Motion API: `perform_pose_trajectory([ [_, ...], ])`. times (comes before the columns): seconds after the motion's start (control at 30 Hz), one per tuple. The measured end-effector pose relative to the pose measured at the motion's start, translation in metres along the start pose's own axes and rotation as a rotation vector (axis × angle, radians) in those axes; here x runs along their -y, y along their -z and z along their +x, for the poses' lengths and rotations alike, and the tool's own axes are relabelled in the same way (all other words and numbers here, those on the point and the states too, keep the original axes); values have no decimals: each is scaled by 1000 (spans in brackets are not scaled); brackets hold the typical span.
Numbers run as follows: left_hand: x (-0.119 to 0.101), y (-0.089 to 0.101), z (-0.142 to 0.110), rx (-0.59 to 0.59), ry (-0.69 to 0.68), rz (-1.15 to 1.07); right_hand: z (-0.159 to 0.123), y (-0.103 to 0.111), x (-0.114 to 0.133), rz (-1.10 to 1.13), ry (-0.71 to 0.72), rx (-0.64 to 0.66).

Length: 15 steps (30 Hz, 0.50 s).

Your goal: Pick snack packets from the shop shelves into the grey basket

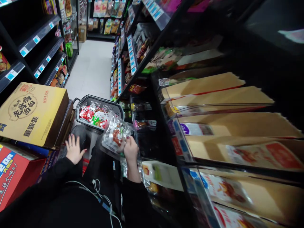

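My right hand (pixel 130 148) is closed on a clear plastic snack packet (pixel 115 134) with red contents, held up just in front of a grey shopping basket (pixel 99 100). The basket holds several red, green and white snack packets (pixel 92 114). My left hand (pixel 73 148) lies flat with fingers spread on a dark surface beside a yellow cardboard carton (pixel 33 112), holding nothing. Both arms are in black sleeves.
Black store shelves (pixel 166 133) with brown display boxes and packaged snacks run along the right. On the left are a red carton (pixel 14 171) and more shelves with blue price tags. A light floor aisle (pixel 92 66) runs ahead. A white cable (pixel 102 196) lies on my lap.
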State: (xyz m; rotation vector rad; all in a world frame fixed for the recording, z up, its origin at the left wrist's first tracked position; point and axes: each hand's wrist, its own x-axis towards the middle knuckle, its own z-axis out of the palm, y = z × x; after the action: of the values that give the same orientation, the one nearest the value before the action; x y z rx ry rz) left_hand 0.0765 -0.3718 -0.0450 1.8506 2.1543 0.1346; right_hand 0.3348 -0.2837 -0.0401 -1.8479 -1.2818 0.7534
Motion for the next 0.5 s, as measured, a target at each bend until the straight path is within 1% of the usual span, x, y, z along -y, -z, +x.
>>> perform_pose_trajectory([
  [0.03,15,-16,0,8,66,54,11,-11,0,-104,-37,11],
  [0.07,28,-29,0,17,86,91,25,-24,2,-173,-70,48],
  [0.13,43,-47,-2,1,66,113,58,-55,13,-236,-126,119],
  [0.2,48,-53,-2,-25,52,115,92,-84,26,-262,-199,167],
  [0.27,47,-52,-3,-43,58,116,118,-102,33,-290,-319,209],
  [0.3,46,-51,-2,-47,61,115,126,-105,30,-299,-380,222],
  [0.37,47,-47,-2,-50,60,111,125,-97,12,-305,-481,214],
  [0.43,50,-44,-2,-56,50,105,101,-76,-20,-299,-562,144],
  [0.5,54,-41,-1,-74,28,105,59,-49,-57,-277,-629,37],
])
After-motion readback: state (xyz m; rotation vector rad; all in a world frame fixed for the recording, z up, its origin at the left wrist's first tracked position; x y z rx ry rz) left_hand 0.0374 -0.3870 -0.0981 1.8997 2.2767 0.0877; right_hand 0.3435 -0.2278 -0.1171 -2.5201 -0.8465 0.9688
